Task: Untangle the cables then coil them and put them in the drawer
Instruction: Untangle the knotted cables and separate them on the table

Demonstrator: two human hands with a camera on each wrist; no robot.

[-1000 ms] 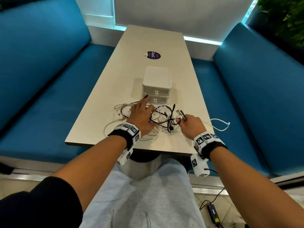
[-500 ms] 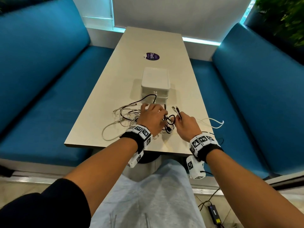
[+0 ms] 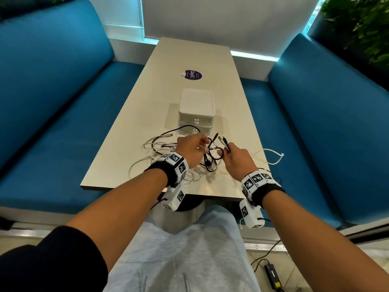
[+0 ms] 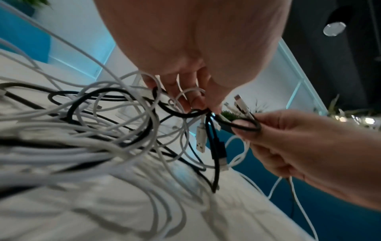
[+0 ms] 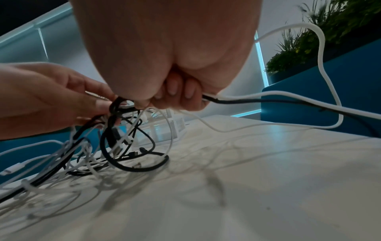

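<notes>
A tangle of white and black cables (image 3: 166, 152) lies on the near end of the beige table (image 3: 130, 131). My left hand (image 3: 203, 145) pinches strands of the cable knot (image 4: 185, 112) and holds them slightly above the table. My right hand (image 3: 225, 150) grips several cable ends (image 3: 224, 142), whose plugs stick up past the fingers (image 4: 247, 125). A white cable and a black cable trail out of its fist (image 5: 226, 98). One white loop (image 3: 271, 158) hangs over the table's right edge. The white drawer unit (image 3: 196, 110), two drawers stacked and closed, stands just beyond the hands.
Blue benches (image 3: 52, 106) run along both sides of the table. A purple sticker (image 3: 193, 75) sits past the drawers. A black power adapter (image 3: 271, 275) and its cord lie on the floor at the lower right. Plants (image 3: 362, 26) stand behind the right bench.
My left hand left the flat pile, moved right and pinched the knot. Both hands have risen slightly and come closer together, lifting the middle of the tangle.
</notes>
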